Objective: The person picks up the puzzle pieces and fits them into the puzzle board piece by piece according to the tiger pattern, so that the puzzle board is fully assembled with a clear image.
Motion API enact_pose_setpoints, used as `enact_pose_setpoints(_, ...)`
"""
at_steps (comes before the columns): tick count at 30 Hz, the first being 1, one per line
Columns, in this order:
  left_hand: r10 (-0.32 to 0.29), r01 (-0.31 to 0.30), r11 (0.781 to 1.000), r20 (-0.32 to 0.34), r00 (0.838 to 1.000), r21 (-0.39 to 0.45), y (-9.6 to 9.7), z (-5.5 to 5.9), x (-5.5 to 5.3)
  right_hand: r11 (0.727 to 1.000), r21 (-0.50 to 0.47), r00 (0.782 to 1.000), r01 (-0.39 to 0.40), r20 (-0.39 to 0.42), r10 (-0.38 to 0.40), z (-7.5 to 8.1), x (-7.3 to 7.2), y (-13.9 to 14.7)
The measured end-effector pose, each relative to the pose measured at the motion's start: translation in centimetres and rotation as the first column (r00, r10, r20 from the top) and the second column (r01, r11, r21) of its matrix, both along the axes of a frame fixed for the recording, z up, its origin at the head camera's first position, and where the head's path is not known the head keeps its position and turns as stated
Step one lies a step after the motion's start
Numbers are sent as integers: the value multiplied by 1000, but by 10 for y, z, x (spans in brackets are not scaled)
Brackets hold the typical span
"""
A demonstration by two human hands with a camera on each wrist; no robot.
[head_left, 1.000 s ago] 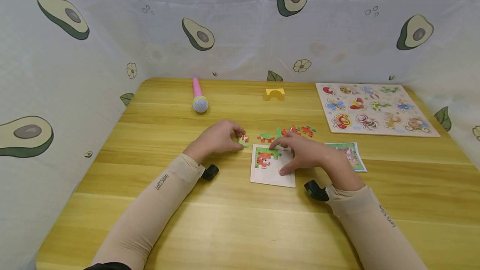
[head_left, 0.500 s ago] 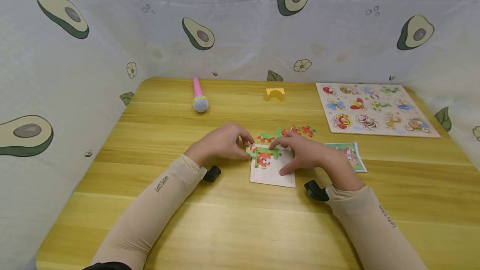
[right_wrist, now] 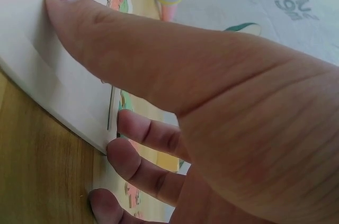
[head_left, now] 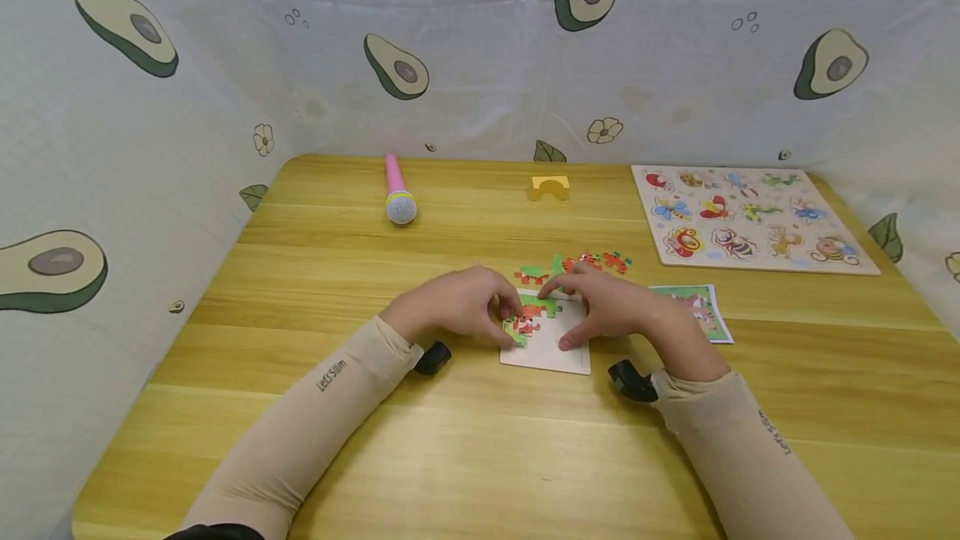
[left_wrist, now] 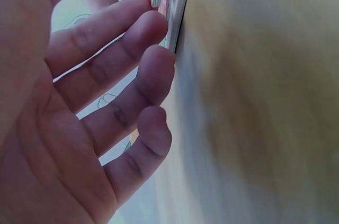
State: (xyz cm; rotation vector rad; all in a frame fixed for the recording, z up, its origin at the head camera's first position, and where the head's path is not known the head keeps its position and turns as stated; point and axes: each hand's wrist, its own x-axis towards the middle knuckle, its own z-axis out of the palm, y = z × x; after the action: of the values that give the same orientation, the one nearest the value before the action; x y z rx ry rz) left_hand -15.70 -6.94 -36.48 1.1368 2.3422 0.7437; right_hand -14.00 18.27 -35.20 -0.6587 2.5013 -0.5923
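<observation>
A square wooden puzzle tray (head_left: 546, 359) lies on the table, with joined jigsaw pieces showing a tiger face (head_left: 527, 319) in its upper left part. At the tray's left side my left hand (head_left: 467, 304) pinches a green jigsaw piece (head_left: 518, 339) between thumb and forefinger, low over the board beside the joined pieces. The left wrist view shows its other fingers loosely bent near the tray's edge. My right hand (head_left: 617, 304) rests on the tray, thumb pressed on the bare board and fingers spread at the far rim. That hand covers part of the tray's upper right.
Several loose tiger pieces (head_left: 532, 275) lie just beyond the tray. A picture card (head_left: 703, 313) sits beside the right wrist. Farther back are a pink toy microphone (head_left: 401, 208), a yellow arch block (head_left: 550, 187) and a large insect puzzle board (head_left: 750, 219).
My left hand has moved right and toward me, carrying the jigsaw piece from the table left of the tray onto its left side. The right hand has stayed in place.
</observation>
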Motion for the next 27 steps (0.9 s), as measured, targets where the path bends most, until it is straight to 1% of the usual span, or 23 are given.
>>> enact_pose_setpoints(6, -41, 41, 999, 9, 999, -5, 3, 1, 4, 1000, -6, 1000, -5, 0, 5, 1, 1, 1)
enact_pose_setpoints(8, -52, 52, 999, -5, 999, -10, 4, 1, 5, 1000, -7, 1000, -5, -2, 5, 2, 1, 1)
enact_pose_setpoints(15, -81, 81, 997, -8, 997, 7, 5, 0, 4, 1000, -6, 1000, -12, -15, 12, 2, 1, 0)
enact_pose_setpoints(19, -97, 97, 995, -20, 995, 11, 5, -1, 4, 1000, -6, 1000, -19, -20, 19, 1, 0, 1)
enact_pose_setpoints(27, -87, 87, 996, -21, 996, -8, 5, -1, 4, 1000, -5, 1000, -19, -19, 19, 0, 0, 2)
